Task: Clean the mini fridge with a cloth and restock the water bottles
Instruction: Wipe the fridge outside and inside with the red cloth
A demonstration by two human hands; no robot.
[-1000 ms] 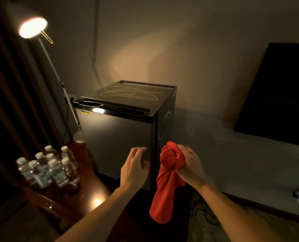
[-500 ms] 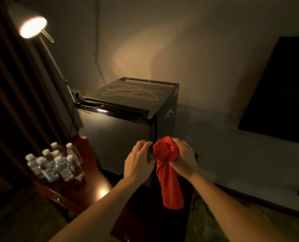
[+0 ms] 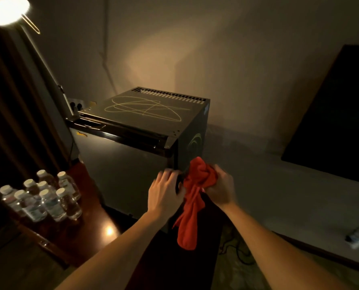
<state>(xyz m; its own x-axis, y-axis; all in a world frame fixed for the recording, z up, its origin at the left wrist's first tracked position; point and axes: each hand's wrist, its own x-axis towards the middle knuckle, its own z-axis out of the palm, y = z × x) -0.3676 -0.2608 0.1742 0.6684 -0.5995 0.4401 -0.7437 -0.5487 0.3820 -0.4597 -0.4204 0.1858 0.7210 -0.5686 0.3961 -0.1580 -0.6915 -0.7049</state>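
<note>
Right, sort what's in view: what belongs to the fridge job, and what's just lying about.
Job:
mini fridge
red cloth, gripped by right hand
left hand, at the door edge
water bottles

Lying about:
floor lamp
wall socket
dark screen

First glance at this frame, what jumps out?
The red cloth, bunched in the right hand at the mini fridge's front right corner, beside the left hand. Then the scribble on the fridge top, and the water bottles at lower left.
</note>
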